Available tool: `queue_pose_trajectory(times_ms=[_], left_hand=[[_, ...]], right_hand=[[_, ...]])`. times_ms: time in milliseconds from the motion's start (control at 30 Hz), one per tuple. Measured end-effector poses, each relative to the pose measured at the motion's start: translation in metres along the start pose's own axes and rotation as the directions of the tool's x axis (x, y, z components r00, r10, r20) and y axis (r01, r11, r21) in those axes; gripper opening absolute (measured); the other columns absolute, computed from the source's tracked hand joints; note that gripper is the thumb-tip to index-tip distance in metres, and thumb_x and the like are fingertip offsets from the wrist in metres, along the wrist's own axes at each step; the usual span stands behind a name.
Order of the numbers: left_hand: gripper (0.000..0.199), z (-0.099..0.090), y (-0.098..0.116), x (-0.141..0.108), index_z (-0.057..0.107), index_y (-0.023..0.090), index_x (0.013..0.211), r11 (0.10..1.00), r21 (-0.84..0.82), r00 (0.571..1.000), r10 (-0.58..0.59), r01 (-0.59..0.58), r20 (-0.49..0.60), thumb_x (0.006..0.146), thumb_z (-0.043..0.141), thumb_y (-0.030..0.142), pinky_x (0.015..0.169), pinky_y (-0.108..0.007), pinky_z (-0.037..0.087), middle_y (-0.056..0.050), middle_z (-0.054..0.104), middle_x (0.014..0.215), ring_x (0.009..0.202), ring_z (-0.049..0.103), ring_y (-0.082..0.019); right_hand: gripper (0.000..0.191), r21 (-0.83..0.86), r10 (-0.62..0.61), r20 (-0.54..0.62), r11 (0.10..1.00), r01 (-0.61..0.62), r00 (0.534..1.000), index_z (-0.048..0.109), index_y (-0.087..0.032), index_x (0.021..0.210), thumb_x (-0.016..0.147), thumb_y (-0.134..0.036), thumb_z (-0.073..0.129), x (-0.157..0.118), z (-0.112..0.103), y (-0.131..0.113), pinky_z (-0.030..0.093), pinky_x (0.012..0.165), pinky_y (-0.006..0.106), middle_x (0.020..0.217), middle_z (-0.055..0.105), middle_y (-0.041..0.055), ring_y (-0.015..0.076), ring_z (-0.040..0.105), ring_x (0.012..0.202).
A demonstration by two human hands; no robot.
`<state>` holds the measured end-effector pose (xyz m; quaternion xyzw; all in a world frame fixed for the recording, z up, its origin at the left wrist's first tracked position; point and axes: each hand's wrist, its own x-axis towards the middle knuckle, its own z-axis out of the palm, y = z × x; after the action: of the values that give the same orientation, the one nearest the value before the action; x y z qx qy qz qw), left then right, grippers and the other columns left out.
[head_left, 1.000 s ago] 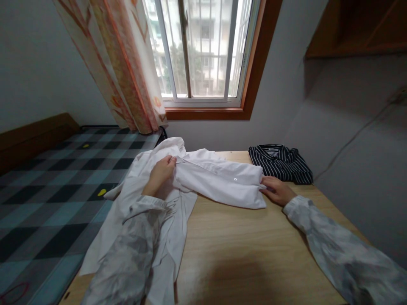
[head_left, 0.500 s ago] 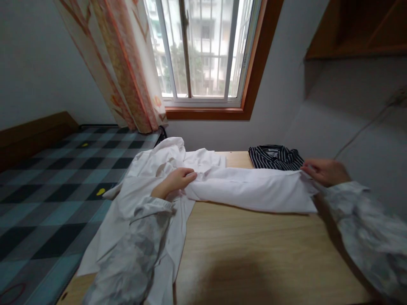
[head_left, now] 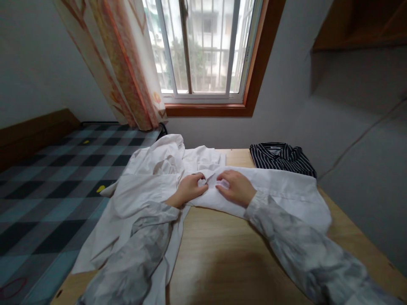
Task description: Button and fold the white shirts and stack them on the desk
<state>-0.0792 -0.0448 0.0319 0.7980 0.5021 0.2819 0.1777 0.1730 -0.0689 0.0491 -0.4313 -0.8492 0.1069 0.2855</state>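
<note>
A white shirt (head_left: 133, 190) lies spread over the left part of the wooden table, its main part bunched and wrinkled. One long white section, seemingly a sleeve (head_left: 286, 186), stretches flat to the right. At its inner end, my left hand (head_left: 190, 189) has thumb and forefinger curled closely around a small fold of the white cloth. My right hand (head_left: 238, 187) rests just beside it on the same section, thumb and fingers curved but apart at the tips. Both forearms wear grey patterned sleeves.
A black-and-white striped folded garment (head_left: 280, 157) sits at the table's back right. To the left is a bed with a checked cover (head_left: 54, 186). The wooden table (head_left: 222, 254) stands below a window (head_left: 206, 51) with a flowered curtain (head_left: 127, 63). A wall shelf (head_left: 359, 31) hangs upper right.
My right hand has let go of the far right end of the white section and moved left, close to my left hand. That end now lies on the table.
</note>
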Motion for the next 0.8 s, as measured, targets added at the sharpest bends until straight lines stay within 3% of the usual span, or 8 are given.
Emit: queue_pose_trajectory(times_ms=[133, 233, 433, 633, 800], left_hand=[[0.014, -0.001, -0.010, -0.004, 0.068, 0.019, 0.082, 0.939, -0.339, 0.998, 0.060, -0.057, -0.003, 0.083, 0.057, 0.029, 0.081, -0.031, 0.049, -0.001, 0.069, 0.081, 0.080, 0.063, -0.020], [0.014, -0.001, -0.011, -0.002, 0.069, 0.018, 0.084, 0.905, -0.423, 0.998, 0.057, -0.052, 0.000, 0.083, 0.059, 0.028, 0.083, -0.030, 0.050, 0.000, 0.069, 0.082, 0.083, 0.063, -0.019], [0.022, 0.005, -0.010, -0.002, 0.077, 0.017, 0.094, 0.909, -0.414, 0.998, 0.061, -0.055, 0.000, 0.091, 0.064, 0.034, 0.086, -0.030, 0.051, -0.003, 0.076, 0.093, 0.089, 0.066, -0.020], [0.028, 0.010, -0.014, -0.003, 0.078, 0.015, 0.094, 0.938, -0.334, 0.994, 0.103, -0.090, 0.021, 0.096, 0.060, 0.037, 0.071, -0.029, 0.045, -0.002, 0.071, 0.080, 0.075, 0.059, -0.018], [0.030, 0.010, -0.015, -0.002, 0.077, 0.015, 0.091, 0.948, -0.301, 0.990, 0.125, -0.102, 0.059, 0.098, 0.056, 0.034, 0.069, -0.029, 0.044, -0.002, 0.072, 0.080, 0.073, 0.059, -0.017]], right_hand=[[0.022, 0.104, 0.031, -0.056, 0.994, -0.025, 0.998, 0.069, -0.024, 0.104, 0.092, -0.039, 0.081, 0.014, 0.048, -0.014, 0.050, 0.080, 0.036, 0.094, 0.075, 0.0037, 0.0237, 0.069, 0.086], [0.022, 0.117, 0.035, -0.148, 0.993, -0.018, 0.988, 0.066, -0.024, 0.103, 0.093, -0.037, 0.082, 0.011, 0.063, -0.010, 0.048, 0.078, 0.032, 0.094, 0.075, 0.0021, 0.0213, 0.069, 0.085], [0.015, 0.116, 0.042, -0.215, 0.993, -0.018, 0.976, 0.067, -0.024, 0.110, 0.102, -0.036, 0.073, 0.005, 0.064, -0.007, 0.045, 0.074, 0.030, 0.094, 0.075, 0.0016, 0.0190, 0.069, 0.080], [0.011, 0.000, -0.014, -0.224, 1.000, 0.014, 0.975, 0.070, -0.024, 0.114, 0.108, -0.027, 0.061, 0.006, 0.061, -0.010, 0.044, 0.074, 0.030, 0.103, 0.075, 0.0043, 0.0195, 0.070, 0.085], [0.014, -0.013, -0.105, -0.206, 0.994, 0.105, 0.973, 0.072, -0.025, 0.118, 0.110, -0.027, 0.060, 0.007, 0.058, -0.010, 0.047, 0.080, 0.030, 0.112, 0.074, 0.0061, 0.0210, 0.070, 0.096]])
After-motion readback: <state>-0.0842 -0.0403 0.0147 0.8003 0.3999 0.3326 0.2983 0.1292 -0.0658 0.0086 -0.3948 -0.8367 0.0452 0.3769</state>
